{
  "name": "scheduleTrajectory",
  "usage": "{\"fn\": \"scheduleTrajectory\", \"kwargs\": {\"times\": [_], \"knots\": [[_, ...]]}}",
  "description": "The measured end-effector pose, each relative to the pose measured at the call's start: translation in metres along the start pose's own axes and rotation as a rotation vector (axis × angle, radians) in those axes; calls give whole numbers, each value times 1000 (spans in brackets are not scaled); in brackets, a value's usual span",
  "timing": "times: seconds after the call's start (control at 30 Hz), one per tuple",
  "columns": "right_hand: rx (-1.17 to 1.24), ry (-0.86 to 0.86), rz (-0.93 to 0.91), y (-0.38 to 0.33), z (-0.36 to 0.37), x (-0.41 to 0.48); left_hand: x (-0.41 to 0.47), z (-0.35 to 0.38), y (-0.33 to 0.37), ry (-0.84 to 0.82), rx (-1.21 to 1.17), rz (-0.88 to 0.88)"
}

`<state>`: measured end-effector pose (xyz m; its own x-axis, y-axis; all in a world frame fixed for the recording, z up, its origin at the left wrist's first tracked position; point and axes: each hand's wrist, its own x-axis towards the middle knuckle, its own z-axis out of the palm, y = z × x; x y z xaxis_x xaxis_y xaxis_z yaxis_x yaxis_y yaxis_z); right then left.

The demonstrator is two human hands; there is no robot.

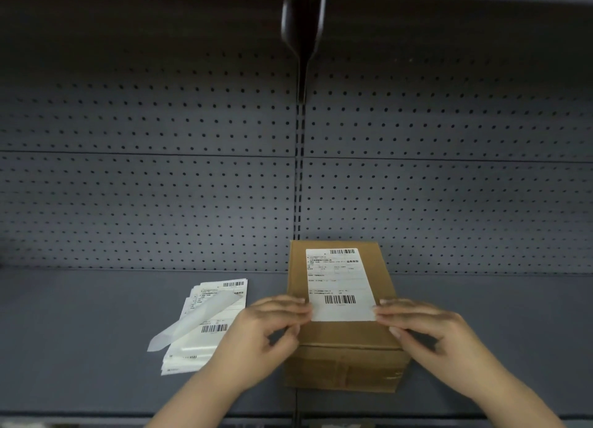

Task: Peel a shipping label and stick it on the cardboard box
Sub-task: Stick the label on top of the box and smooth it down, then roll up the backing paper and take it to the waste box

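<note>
On top of the cardboard box (340,334), the shipping label (339,283) runs lengthwise away from the person, its near corners pressed by the open left hand (266,328) and right hand (426,328).

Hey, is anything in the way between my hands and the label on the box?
Nothing visible. The left hand and right hand already touch the shipping label at its near corners on the cardboard box.

Fingers (301,305) on boxed shipping label (340,283)
</note>
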<state>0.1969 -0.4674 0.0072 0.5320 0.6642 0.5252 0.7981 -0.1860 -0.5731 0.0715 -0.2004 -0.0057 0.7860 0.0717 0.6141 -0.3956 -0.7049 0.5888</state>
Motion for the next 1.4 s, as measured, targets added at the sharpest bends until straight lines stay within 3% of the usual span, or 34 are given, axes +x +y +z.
{"fn": "scheduleTrajectory", "kwargs": {"times": [0.4, 0.73, 1.07, 1.4], "knots": [[-108, 76, 62, -13, -6, 7, 16, -14, 10, -95, 46, 7], [-194, 212, 74, -84, 53, 57, 16, -113, -40, -146, 177, -120], [-181, 156, 38, -142, 162, 122, -2, -199, -93, -113, 157, -197], [-244, -182, 151, -116, 252, 148, -27, -180, -142, -257, 175, -269]]}}
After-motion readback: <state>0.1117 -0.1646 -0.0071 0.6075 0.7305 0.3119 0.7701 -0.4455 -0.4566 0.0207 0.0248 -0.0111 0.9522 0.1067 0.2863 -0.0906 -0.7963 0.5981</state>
